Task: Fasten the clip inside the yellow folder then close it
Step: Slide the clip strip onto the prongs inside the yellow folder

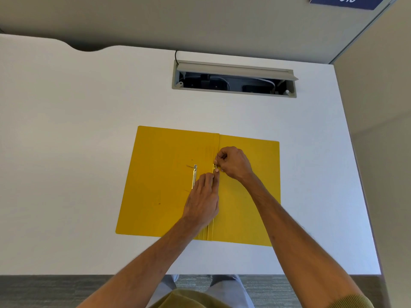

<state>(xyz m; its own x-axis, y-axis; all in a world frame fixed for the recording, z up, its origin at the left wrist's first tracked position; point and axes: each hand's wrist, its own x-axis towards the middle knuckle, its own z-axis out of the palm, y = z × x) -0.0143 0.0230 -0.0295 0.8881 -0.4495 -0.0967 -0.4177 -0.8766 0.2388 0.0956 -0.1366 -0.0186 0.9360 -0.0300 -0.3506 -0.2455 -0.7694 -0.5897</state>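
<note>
The yellow folder (160,185) lies open and flat on the white table (77,141). A loose metal clip bar (194,177) rests on the left leaf, just left of the spine. At the spine, my right hand (233,163) pinches the thin metal prong (215,163) of the fastener between thumb and fingers. My left hand (203,196) lies over the spine below it, fingertips pressing on the fastener's lower part, which they hide.
A recessed cable tray (233,78) with its grey lid raised sits in the table behind the folder. A partition wall (378,130) borders the table on the right. The table's front edge (89,274) runs near my body.
</note>
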